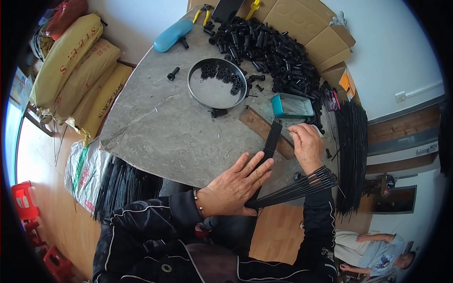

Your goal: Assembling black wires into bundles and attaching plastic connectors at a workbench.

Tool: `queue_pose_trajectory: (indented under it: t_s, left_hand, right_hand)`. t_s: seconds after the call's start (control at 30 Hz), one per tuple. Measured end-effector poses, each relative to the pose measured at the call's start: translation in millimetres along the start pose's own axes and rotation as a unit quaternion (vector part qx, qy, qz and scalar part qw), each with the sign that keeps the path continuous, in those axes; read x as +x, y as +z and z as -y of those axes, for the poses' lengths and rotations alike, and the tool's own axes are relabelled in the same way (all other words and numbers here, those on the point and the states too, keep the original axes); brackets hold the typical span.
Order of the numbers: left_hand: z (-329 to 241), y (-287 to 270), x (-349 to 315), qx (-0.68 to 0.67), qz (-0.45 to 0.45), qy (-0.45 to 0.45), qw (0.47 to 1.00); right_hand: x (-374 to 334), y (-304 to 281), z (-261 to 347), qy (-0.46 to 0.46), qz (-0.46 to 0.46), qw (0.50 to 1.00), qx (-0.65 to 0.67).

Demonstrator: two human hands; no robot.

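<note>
My left hand point(236, 184) lies flat with its fingers stretched over a narrow row of thin black rods point(272, 137). The rods' far ends cross a brown, worn flat bar point(255, 123) on the table. A second, fanned bundle of black rods point(297, 189) runs from beneath my left palm across my right wrist. Just right of the row, my right hand point(306, 146) is closed in a pinch; what its fingertips hold, if anything, cannot be made out. Beyond it stands a teal open box point(278, 107) with many fine pale pins point(295, 104).
A round metal tray point(191, 89) holds small black rings. Black tubular parts point(283, 61) are heaped before a cardboard box point(302, 19). A blue case point(172, 35) and yellow-handled pliers point(202, 16) lie far left. More black rods point(351, 151) stand at right. Another person point(373, 252) is at lower right.
</note>
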State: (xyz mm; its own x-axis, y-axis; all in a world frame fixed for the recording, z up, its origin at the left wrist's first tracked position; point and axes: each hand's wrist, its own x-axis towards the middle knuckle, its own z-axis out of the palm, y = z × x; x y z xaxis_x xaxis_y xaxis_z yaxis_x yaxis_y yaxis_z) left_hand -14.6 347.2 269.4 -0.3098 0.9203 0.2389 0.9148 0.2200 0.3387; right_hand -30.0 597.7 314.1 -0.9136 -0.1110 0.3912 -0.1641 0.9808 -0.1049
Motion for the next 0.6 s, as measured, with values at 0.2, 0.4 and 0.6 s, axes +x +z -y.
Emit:
queue_pose_trajectory:
  t_s: [0.2,0.4,0.6]
  left_hand:
    - [0,-2,-1,-0.009,-0.004,0.002,1.0]
    - [1,-2,-2,-0.018,-0.01,0.008,1.0]
    - [1,-2,0,-0.027,-0.008,0.014,1.0]
  right_hand:
    - [10,0,3,-0.033,0.017,0.999,-0.015]
    - [8,-1,8,0.033,0.045,0.998,0.033]
    - [9,1,-1,-0.036,-0.006,0.999,0.0]
